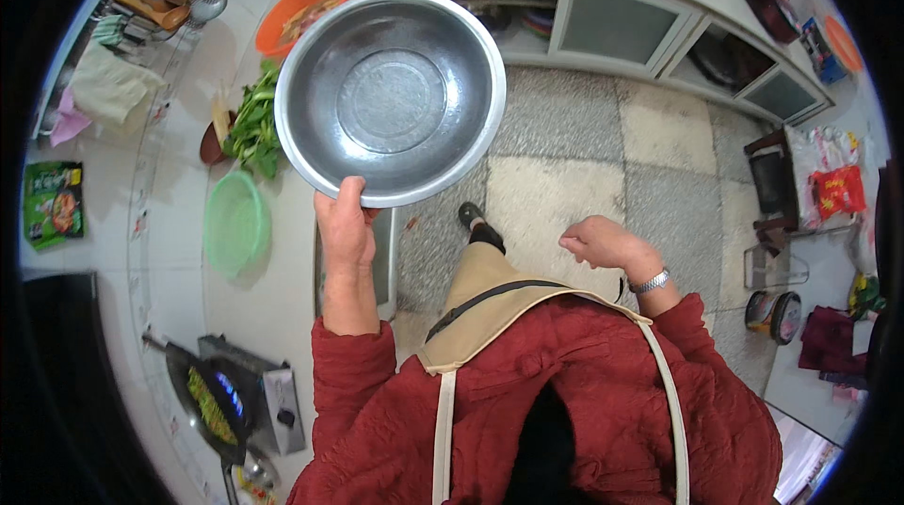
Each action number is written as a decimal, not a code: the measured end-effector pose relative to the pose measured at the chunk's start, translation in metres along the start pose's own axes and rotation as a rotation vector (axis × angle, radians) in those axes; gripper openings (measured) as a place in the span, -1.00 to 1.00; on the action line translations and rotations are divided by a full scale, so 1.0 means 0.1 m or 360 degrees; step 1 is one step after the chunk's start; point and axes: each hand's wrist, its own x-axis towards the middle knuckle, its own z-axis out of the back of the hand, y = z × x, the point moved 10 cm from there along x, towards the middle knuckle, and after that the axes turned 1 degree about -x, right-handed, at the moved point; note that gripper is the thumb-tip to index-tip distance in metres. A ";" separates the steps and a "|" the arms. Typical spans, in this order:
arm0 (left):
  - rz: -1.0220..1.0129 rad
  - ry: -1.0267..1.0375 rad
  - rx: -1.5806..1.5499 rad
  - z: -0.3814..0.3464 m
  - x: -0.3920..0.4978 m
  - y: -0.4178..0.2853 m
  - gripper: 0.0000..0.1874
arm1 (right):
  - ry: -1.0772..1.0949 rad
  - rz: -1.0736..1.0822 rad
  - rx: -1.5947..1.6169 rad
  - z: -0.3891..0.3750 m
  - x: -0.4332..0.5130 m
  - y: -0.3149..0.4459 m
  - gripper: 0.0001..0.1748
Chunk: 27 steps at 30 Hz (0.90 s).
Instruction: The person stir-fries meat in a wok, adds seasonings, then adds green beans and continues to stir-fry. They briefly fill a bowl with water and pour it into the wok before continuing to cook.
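My left hand (pixel 346 226) grips the near rim of a wide stainless steel basin (pixel 392 102), thumb over the edge. The basin's inside faces up and holds nothing. Past its left side, leafy green vegetables (pixel 256 125) lie on the white counter (pixel 282 251), partly hidden by the rim. An orange plastic basin (pixel 302 14) with food in it stands behind. My right hand (pixel 599 242) hangs over the tiled floor, fingers loosely curled, with nothing seen in it; a metal-band watch (pixel 650 282) is on that wrist.
On the left counter are a green plastic basket (pixel 237 224) and a wok (pixel 208 399) with chopped greens over a lit gas stove (pixel 272 392). Utensils (pixel 166 7) hang on the wall. White cabinets (pixel 621 18) line the far side. A dark chair (pixel 773 180) holding bags stands right.
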 end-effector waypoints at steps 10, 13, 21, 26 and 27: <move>-0.0235 0.0257 -0.0094 -0.71 2.11 -0.28 -0.62 | -0.0563 0.0237 0.0911 2.01 1.19 0.72 -0.56; -0.0002 0.0230 0.0321 -0.67 2.54 -0.15 -0.79 | -0.0411 0.0345 0.0878 2.26 1.67 0.99 -0.55; 0.0113 0.0064 -0.0035 -0.02 2.18 0.32 -0.52 | 0.0393 0.0169 0.1166 2.19 2.92 1.44 -0.48; 0.0295 -0.0637 -0.0117 0.70 1.32 0.41 -0.55 | 0.0910 0.0180 0.0942 1.66 3.76 2.30 -0.36; 0.0394 -0.0756 -0.0262 0.73 1.09 0.50 -0.55 | 0.0951 0.0301 0.0985 1.54 3.83 2.49 -0.39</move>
